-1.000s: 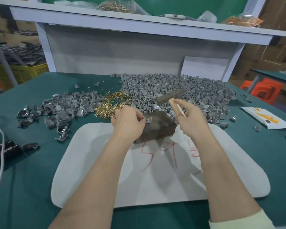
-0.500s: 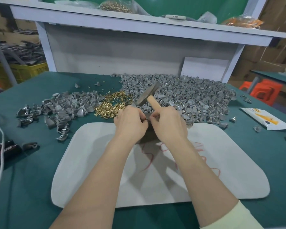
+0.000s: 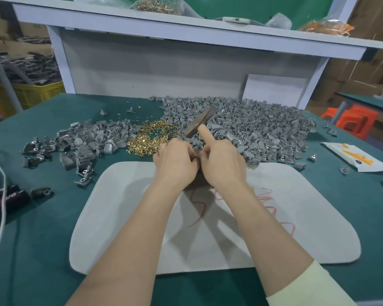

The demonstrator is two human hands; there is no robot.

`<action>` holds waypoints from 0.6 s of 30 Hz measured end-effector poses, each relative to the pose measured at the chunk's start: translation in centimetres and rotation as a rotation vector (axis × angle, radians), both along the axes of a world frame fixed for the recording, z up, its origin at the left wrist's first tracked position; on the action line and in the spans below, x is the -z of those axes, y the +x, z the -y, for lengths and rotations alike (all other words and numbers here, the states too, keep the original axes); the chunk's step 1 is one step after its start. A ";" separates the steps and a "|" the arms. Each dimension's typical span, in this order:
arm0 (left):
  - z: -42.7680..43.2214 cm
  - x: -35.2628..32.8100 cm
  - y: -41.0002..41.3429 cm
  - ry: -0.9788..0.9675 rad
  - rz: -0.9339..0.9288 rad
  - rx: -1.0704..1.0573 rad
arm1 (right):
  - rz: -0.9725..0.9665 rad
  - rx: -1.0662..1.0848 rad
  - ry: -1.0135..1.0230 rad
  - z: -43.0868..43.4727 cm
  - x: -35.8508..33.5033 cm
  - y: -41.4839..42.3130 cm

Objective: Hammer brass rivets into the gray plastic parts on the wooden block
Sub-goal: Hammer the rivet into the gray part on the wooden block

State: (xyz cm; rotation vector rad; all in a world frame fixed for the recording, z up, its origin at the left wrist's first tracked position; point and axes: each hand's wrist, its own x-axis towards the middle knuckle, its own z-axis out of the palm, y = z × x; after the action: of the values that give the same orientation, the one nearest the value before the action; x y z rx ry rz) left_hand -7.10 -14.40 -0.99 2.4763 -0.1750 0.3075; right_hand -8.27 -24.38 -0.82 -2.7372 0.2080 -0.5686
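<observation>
Hands meet over a wooden block at a rivet-setting station, the block all but hidden beneath them at the far edge of a white mat on the green tabletop. The left hand bends its fingers down onto the block's top; whether they pinch a gray part or a rivet cannot be told, since the back of the hand covers the spot. The right hand, touching the left at the knuckles, wraps its fingers round the pale handle of a hammer. The hammer's dark head stands raised just beyond both hands, slanting from lower left to upper right. The handle points away from the person, so the blow would likely fall back toward the worker and slightly left, onto the point the left fingers guard, and the margin there looks slim. A heap of brass rivets lies just beyond the left hand, between a smaller spread of gray plastic parts at left and a far larger heap behind the hammer.
</observation>
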 end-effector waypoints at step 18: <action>-0.8 0.0 0.3 -0.071 -0.002 -0.135 | 0.178 -0.105 0.264 3.1 -2.4 -2.3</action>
State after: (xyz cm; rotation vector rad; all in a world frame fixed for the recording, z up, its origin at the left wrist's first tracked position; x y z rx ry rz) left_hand -6.79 -13.64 -0.98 2.4229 0.0044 0.3619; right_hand -10.57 -27.46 1.58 -2.4124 0.0874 -0.6977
